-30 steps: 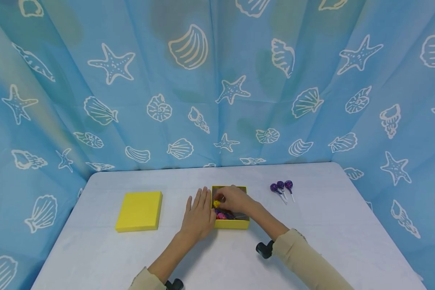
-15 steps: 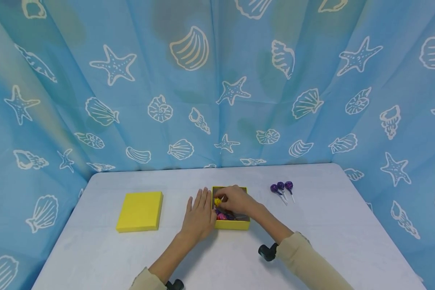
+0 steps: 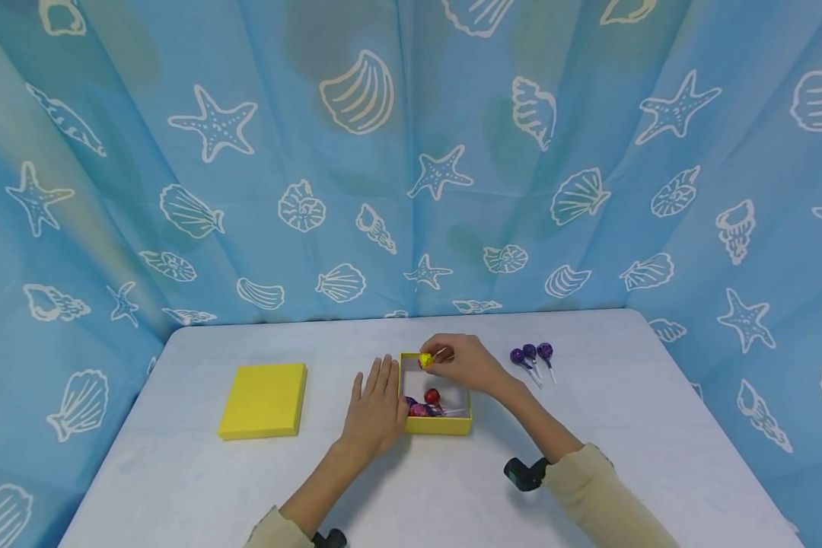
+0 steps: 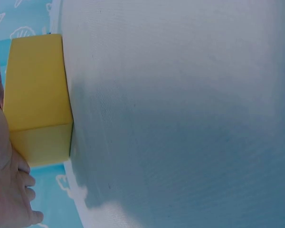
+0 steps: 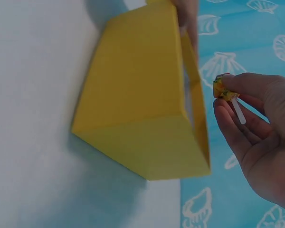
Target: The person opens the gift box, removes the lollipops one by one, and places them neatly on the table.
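Note:
An open yellow box (image 3: pixel 435 423) (image 5: pixel 137 95) (image 4: pixel 35 95) stands mid-table with several wrapped lollipops inside, a red one (image 3: pixel 431 396) showing. My right hand (image 3: pixel 467 362) (image 5: pixel 256 142) pinches a yellow lollipop (image 3: pixel 425 360) (image 5: pixel 222 88) by its stick, lifted just above the box's far rim. My left hand (image 3: pixel 377 407) (image 4: pixel 7 190) lies flat on the table with straight fingers against the box's left wall.
The box's yellow lid (image 3: pixel 263 399) lies to the left on the white table (image 3: pixel 623 426). Three purple lollipops (image 3: pixel 532 355) lie to the right of the box. A blue seashell curtain (image 3: pixel 411 152) encloses the table on three sides.
My right hand has risen out of the box with the yellow lollipop and moved toward the far rim, uncovering the red lollipop inside. The left hand has stayed put.

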A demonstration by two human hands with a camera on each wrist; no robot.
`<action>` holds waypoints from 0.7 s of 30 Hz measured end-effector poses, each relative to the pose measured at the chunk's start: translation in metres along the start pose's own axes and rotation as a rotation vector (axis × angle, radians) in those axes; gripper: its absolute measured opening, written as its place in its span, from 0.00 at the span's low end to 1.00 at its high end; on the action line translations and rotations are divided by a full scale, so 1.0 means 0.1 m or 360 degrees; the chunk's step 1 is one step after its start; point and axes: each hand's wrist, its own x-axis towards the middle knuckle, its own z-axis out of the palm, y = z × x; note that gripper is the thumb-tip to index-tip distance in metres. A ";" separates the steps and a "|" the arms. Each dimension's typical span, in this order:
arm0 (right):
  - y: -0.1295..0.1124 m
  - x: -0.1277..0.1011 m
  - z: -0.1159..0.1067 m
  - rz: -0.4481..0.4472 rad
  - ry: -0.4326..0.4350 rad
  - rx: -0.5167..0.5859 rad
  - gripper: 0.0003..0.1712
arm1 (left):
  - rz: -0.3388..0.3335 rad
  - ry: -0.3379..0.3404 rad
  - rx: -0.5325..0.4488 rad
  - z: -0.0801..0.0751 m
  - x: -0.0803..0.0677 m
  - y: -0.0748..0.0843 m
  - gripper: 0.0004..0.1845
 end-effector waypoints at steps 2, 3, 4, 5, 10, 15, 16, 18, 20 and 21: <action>0.01 -0.02 -0.06 -0.0006 0.0045 0.0027 0.12 | -0.0006 0.0001 -0.0004 0.00 0.00 0.00 0.34; 0.01 -0.03 -0.09 -0.0008 0.0068 0.0036 0.12 | -0.0008 0.0001 -0.0005 -0.01 0.00 0.00 0.34; 0.01 -0.04 -0.12 -0.0010 0.0093 0.0042 0.12 | -0.0010 0.0001 -0.0009 -0.01 0.00 0.00 0.34; 0.02 -0.06 -0.15 -0.0018 0.0118 0.0046 0.12 | -0.0012 0.0000 -0.0011 -0.01 0.00 0.00 0.34; 0.06 -0.14 -0.29 -0.0004 0.0254 0.0050 0.13 | -0.0009 0.0004 -0.0011 -0.01 0.00 0.01 0.34; 0.09 -0.25 -0.44 0.0040 0.0390 0.0072 0.14 | 0.0011 0.0026 -0.0030 -0.02 -0.01 0.00 0.34; 0.11 -0.27 -0.47 0.0048 0.0412 0.0079 0.14 | 0.0013 0.0027 -0.0031 -0.01 -0.01 0.00 0.34; 0.14 -0.31 -0.54 0.0058 0.0445 0.0089 0.14 | 0.0017 0.0030 -0.0028 -0.01 -0.01 0.00 0.34; 0.17 -0.35 -0.59 0.0068 0.0473 0.0083 0.15 | 0.0017 0.0027 -0.0026 -0.01 -0.01 0.00 0.34; 0.19 -0.37 -0.62 0.0078 0.0485 0.0074 0.15 | 0.0018 0.0028 -0.0026 -0.01 -0.01 0.00 0.34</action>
